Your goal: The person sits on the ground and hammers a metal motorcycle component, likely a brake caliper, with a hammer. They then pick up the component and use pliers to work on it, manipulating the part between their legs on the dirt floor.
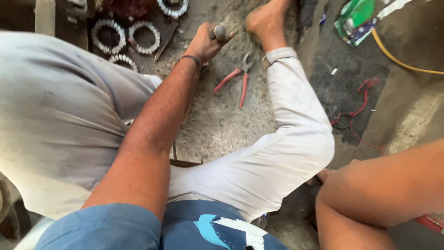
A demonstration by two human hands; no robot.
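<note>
Head view, looking down at a person sitting on a dusty concrete floor (222, 125), legs spread so that the work is lying between them within easy reach. The left hand (206, 42), reaching toward 12 o'clock, is closing in a fist around a grey rounded tool handle (219, 32), whose end is protruding above the knuckles; the working end is hidden, so the kind of tool cannot be told. A dark band is circling that wrist. Red-handled pliers (237, 78) are lying on the floor at 5 o'clock from the fist, near but apart from it, handles pointing toward the body for a quick pick-up. A bare foot (266, 21) is resting at 3 o'clock from the fist, just beside it. White-toothed rings (144, 37) are lying at 9 o'clock, grouped aside. The right forearm (384, 185) is crossing the frame's 4 o'clock corner; the right hand is lying outside the picture. A yellow cable (393, 56) and red wire (360, 109) are trailing at 2 o'clock.
</note>
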